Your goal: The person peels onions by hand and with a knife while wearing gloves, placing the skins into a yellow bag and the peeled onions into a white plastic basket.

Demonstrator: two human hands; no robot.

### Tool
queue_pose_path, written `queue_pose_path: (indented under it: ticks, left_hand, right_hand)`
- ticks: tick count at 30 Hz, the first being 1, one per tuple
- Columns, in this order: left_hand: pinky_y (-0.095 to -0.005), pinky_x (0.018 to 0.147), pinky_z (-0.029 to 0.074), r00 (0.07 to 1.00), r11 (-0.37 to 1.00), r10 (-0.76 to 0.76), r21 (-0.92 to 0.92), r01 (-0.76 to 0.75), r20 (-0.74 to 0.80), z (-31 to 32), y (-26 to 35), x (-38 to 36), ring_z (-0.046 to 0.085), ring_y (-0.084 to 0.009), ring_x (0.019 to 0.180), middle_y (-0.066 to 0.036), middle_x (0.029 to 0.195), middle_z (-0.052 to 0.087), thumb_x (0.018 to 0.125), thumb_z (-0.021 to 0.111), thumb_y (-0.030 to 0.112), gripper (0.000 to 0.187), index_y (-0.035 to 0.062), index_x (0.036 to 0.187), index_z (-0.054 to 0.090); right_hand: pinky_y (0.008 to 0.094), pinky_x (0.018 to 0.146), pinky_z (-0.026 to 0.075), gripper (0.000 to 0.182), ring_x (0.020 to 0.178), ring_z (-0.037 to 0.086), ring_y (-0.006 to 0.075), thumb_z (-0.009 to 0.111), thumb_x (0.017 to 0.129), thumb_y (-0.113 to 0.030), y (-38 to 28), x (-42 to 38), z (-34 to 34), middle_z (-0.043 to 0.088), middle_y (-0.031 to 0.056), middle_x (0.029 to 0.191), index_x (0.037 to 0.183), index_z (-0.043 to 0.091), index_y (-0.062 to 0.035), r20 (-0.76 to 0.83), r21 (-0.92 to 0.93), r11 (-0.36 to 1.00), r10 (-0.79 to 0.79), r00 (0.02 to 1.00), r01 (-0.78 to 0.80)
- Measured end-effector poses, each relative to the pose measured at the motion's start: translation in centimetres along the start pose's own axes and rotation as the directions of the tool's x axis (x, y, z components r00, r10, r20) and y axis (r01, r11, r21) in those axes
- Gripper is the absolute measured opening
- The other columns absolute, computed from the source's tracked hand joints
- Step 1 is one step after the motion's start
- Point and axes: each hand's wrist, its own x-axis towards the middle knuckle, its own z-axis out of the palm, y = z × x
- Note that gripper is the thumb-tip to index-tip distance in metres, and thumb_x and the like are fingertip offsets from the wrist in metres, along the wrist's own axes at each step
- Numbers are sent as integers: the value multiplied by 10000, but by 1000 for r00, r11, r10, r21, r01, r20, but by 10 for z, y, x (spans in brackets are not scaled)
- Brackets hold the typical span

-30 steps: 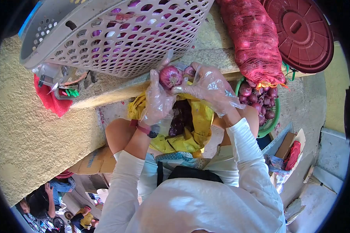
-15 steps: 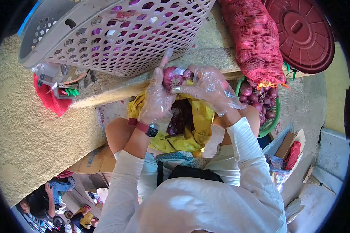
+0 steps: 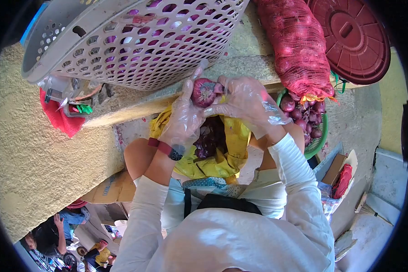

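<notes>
My left hand (image 3: 182, 109), in a clear plastic glove, is closed round the side of a red onion (image 3: 203, 94), its index finger stretched up past it. From the other side, my right hand (image 3: 247, 97), gloved too, pinches a dark purple piece of onion skin (image 3: 219, 88) at the onion's edge. Whether it also holds a small tool is hidden. Beneath both hands, between the knees, a yellow sack (image 3: 235, 145) stands with its mouth open, and dark purple onion skins (image 3: 209, 140) show inside.
A grey perforated basket (image 3: 136, 56) with purple contents stands on the concrete ledge (image 3: 245, 68). Right of it lie a red mesh sack of onions (image 3: 301, 50) and a dark red lid (image 3: 351, 31). Below is a green basket (image 3: 323, 138) of onions. Other people (image 3: 45, 235) are at lower left.
The onion has turned slightly in my left hand, and a pale shiny patch on it now looks greyer. My right hand has shifted a little, its wrist moving right.
</notes>
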Motion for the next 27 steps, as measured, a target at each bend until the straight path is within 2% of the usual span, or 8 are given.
queue_pose_path:
  ticks: [3, 6, 8, 10, 12, 14, 20, 27]
  left_hand:
    - [-407, 1002, 564, 999, 1000, -13, -22, 13, 32, -4, -4, 3, 588, -261, 1276, -140, 1444, 521, 1036, 536, 529, 706, 125, 1585, 351]
    - [-385, 979, 579, 998, 999, 30, -11, -30, -60, 2, -7, 4, 647, -239, 1174, -136, 1302, 632, 1030, 490, 589, 692, 83, 1500, 453]
    - [-389, 962, 588, 975, 981, -80, -188, 41, -207, -5, -10, 9, 674, -242, 1121, -125, 1249, 658, 1021, 478, 619, 691, 65, 1433, 511]
    - [-388, 944, 593, 968, 984, -83, -173, 42, -237, -17, -12, 11, 682, -237, 1094, -117, 1217, 668, 1029, 484, 601, 642, 62, 1371, 549]
    - [-386, 927, 598, 961, 986, -86, -158, 45, -264, -27, -16, 13, 690, -233, 1067, -109, 1185, 678, 1038, 490, 583, 599, 58, 1309, 588]
    - [-378, 864, 610, 956, 960, -102, -280, 22, -274, -35, -20, 18, 705, -216, 964, -89, 1085, 699, 1061, 502, 517, 483, 71, 1195, 629]
    - [-360, 701, 619, 835, 997, -78, -61, 53, -545, -14, -17, 13, 707, -203, 836, -62, 982, 711, 1063, 521, 462, 389, 97, 1115, 644]
    - [-353, 711, 622, 842, 991, -132, -93, 97, -523, -19, -16, 15, 708, -206, 832, -57, 968, 705, 1081, 489, 378, 300, 126, 1100, 651]
  right_hand:
    - [481, 670, 556, 745, 736, 716, 386, 798, 633, -748, -8, 8, -17, 711, 173, 765, 939, 706, -75, 87, -81, 996, -15, 996, 22]
    - [487, 687, 560, 749, 750, 721, 389, 818, 622, -726, -12, 14, -13, 714, 175, 774, 964, 697, -70, 134, -114, 993, -2, 991, 18]
    - [490, 691, 561, 748, 750, 721, 392, 829, 615, -711, -10, 14, -5, 711, 179, 773, 967, 693, -65, 126, -95, 995, -14, 992, 26]
    - [493, 696, 563, 748, 750, 720, 394, 841, 608, -696, -8, 14, 1, 708, 184, 771, 971, 689, -60, 120, -78, 997, -20, 993, 30]
    - [502, 662, 534, 859, 740, 700, 424, 798, 590, -777, -9, 14, 3, 673, 218, 742, 925, 629, -5, 83, 35, 999, -43, 996, 40]
    - [505, 659, 531, 860, 743, 698, 425, 794, 596, -780, -9, 15, 7, 668, 218, 736, 936, 627, -8, 109, 0, 999, -40, 993, 41]
    - [510, 659, 525, 867, 746, 695, 427, 776, 595, -800, -6, 14, 22, 662, 212, 728, 937, 625, -18, 133, -43, 998, -45, 990, 51]
    - [507, 685, 549, 900, 752, 717, 407, 736, 572, -856, 2, 15, 26, 705, 209, 768, 933, 717, -32, 191, -63, 998, 15, 982, -3]
